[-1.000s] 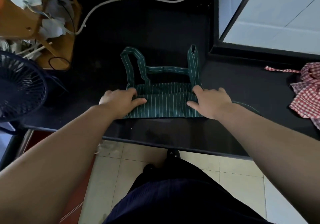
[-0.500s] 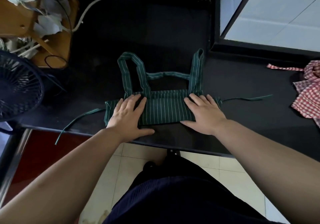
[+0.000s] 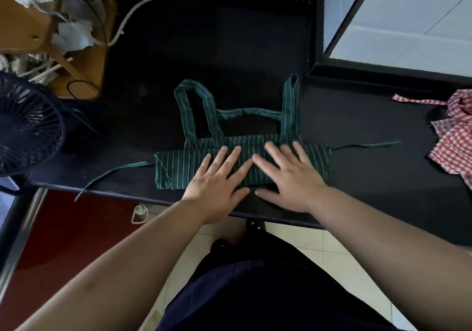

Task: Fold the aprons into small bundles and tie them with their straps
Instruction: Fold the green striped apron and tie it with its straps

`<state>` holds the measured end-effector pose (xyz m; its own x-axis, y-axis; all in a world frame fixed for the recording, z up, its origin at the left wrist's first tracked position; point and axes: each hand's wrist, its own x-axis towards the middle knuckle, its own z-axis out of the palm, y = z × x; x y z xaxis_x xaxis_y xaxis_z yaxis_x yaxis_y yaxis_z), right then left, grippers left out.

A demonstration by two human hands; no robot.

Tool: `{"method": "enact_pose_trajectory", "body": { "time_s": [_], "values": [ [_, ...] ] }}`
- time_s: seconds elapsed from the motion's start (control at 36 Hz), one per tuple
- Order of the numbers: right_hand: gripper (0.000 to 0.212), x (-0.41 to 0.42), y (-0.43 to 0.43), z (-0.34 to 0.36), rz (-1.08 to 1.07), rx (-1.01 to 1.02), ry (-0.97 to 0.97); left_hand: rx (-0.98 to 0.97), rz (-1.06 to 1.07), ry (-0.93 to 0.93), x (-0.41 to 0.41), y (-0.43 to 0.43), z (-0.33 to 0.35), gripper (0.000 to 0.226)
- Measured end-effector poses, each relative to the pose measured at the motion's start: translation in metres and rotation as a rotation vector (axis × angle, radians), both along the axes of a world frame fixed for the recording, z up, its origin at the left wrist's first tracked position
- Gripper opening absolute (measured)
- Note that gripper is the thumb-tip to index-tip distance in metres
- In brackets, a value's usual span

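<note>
At the near edge of the black bench [image 3: 229, 49] the green white-striped cloth apron [image 3: 176, 169] lies folded under the flat, open left hand [image 3: 217, 177] and right hand [image 3: 291, 177], and its folds may spring loose if the thin overhanging strap [image 3: 109, 177] drags.

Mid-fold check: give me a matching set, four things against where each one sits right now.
1 green striped apron
2 red checked apron
3 fan
4 left waist tie

a far right of the counter
b under the left hand and right hand
c end trails over the front edge
d left of the counter

Pairs: 1-b, 2-a, 3-d, 4-c
</note>
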<state>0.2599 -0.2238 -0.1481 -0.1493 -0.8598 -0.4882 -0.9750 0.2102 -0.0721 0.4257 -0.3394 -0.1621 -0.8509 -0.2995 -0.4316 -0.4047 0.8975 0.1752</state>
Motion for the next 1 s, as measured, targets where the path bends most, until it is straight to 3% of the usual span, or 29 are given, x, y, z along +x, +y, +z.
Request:
{"method": "enact_pose_trajectory", "body": {
  "time_s": [0.08, 0.19, 0.36, 0.44, 0.53, 0.61, 0.67, 0.72, 0.78, 0.89, 1.0],
  "values": [
    [0.078, 0.000, 0.009, -0.001, -0.062, 0.030, -0.089, -0.016, 0.021, -0.009, 0.004, -0.010, -0.003, 0.061],
    [0.054, -0.005, 0.007, -0.002, -0.141, -0.018, -0.114, -0.064, 0.102, -0.031, 0.014, -0.026, -0.005, 0.067],
    [0.076, -0.013, 0.004, 0.004, -0.106, 0.009, -0.155, -0.033, 0.110, -0.046, 0.024, -0.031, 0.005, 0.097],
    [0.059, -0.020, -0.006, 0.015, -0.137, -0.018, -0.180, 0.027, 0.156, -0.010, 0.019, -0.040, 0.014, 0.086],
    [0.046, -0.034, -0.022, 0.036, -0.253, 0.000, -0.219, 0.228, 0.234, 0.009, 0.003, -0.063, 0.035, 0.052],
    [0.056, -0.048, -0.038, 0.049, -0.282, 0.052, -0.115, 0.340, 0.372, -0.057, -0.010, -0.091, 0.053, 0.044],
    [0.055, -0.050, -0.046, 0.046, -0.259, 0.037, -0.001, 0.160, 0.427, -0.067, -0.011, -0.100, 0.051, 0.054],
    [0.054, -0.048, -0.049, 0.038, -0.202, 0.040, 0.121, -0.173, 0.362, -0.109, -0.011, -0.097, 0.038, 0.056],
    [0.053, -0.042, -0.048, 0.027, -0.144, 0.072, 0.223, -0.357, 0.307, -0.124, -0.009, -0.081, 0.022, 0.057],
    [0.052, -0.029, -0.031, 0.006, -0.115, 0.092, 0.231, -0.365, 0.418, -0.161, 0.010, -0.059, 0.003, 0.062],
    [0.054, -0.029, -0.015, -0.003, -0.165, 0.075, 0.131, -0.187, 0.515, -0.073, 0.025, -0.055, -0.006, 0.064]
  ]
}}
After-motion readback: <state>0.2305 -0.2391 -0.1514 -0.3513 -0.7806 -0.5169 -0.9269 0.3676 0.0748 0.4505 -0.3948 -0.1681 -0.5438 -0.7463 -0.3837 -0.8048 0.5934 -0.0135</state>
